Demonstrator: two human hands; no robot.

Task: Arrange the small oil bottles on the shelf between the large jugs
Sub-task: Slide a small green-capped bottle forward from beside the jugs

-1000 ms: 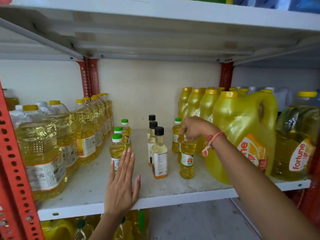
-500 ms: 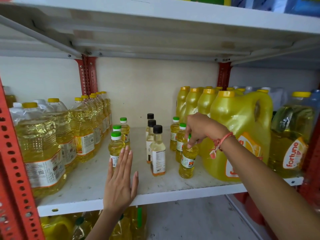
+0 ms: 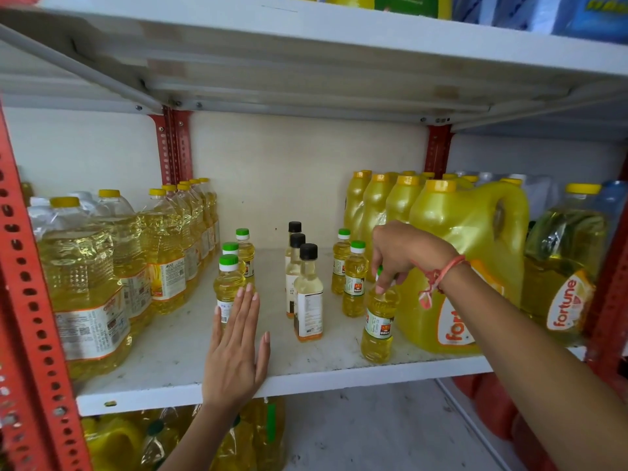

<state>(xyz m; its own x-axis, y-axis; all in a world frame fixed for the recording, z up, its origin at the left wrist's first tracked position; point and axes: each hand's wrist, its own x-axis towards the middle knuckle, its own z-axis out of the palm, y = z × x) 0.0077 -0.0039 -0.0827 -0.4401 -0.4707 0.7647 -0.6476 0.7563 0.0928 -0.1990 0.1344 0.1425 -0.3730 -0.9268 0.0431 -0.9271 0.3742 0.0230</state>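
Observation:
Small oil bottles stand in three rows on the white shelf between large jugs. The left row has green caps, its front bottle just beyond my left hand, which lies flat and open on the shelf. The middle row has black caps, with the front bottle nearest me. In the right row, my right hand grips the cap of the front green-capped bottle, which stands on the shelf next to a big yellow Fortune jug. Two more small green-capped bottles stand behind it.
Clear large oil bottles line the left side. Yellow jugs fill the right back, with a clear Fortune jug at far right. Red perforated uprights frame the shelf. More bottles sit on the shelf below.
My right hand has drawn the front right bottle forward toward the shelf edge, uncovering the bottles behind it. My left hand has barely moved.

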